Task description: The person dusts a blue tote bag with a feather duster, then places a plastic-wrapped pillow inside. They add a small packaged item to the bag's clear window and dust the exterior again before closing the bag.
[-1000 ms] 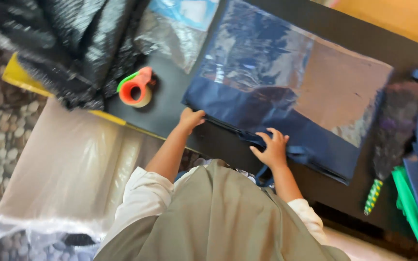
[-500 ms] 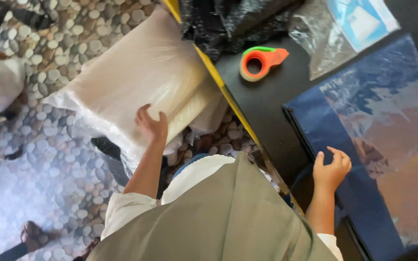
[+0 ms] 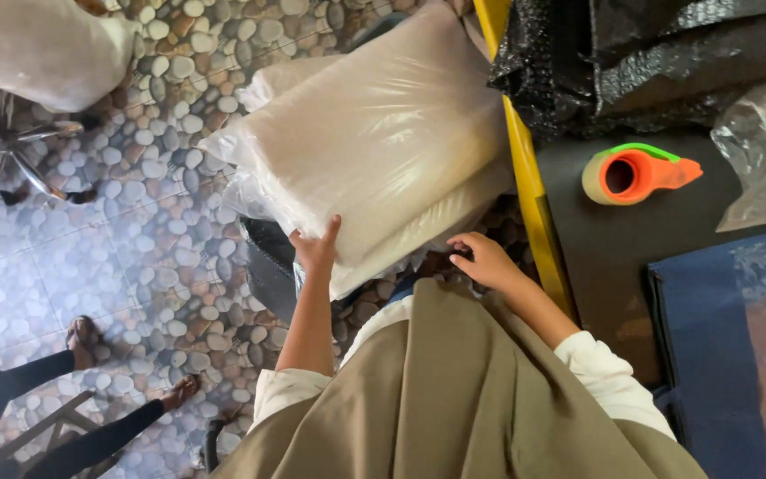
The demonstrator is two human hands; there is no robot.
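Centre frame, beside the desk [image 3: 532, 191]: my left hand [image 3: 316, 251] clasps the near edge of the plastic-wrapped stack [image 3: 374, 142], my right hand [image 3: 482, 260], loosely curled, touches it; slick film could let it slip floorward.

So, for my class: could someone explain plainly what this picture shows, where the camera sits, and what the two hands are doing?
The camera is worn on a person's head and looks straight down, so you see their own arms and olive-green garment. There is no machine, only bare hands. The left hand grips the edge of a big stack of pale sheets wrapped in clear plastic, which stands beside the table over a pebble-patterned floor. The right hand is at the stack's lower edge; whether it touches is unclear. On the dark table with a yellow edge lie an orange and green tape dispenser, crumpled black plastic sheeting and a navy blue bag.
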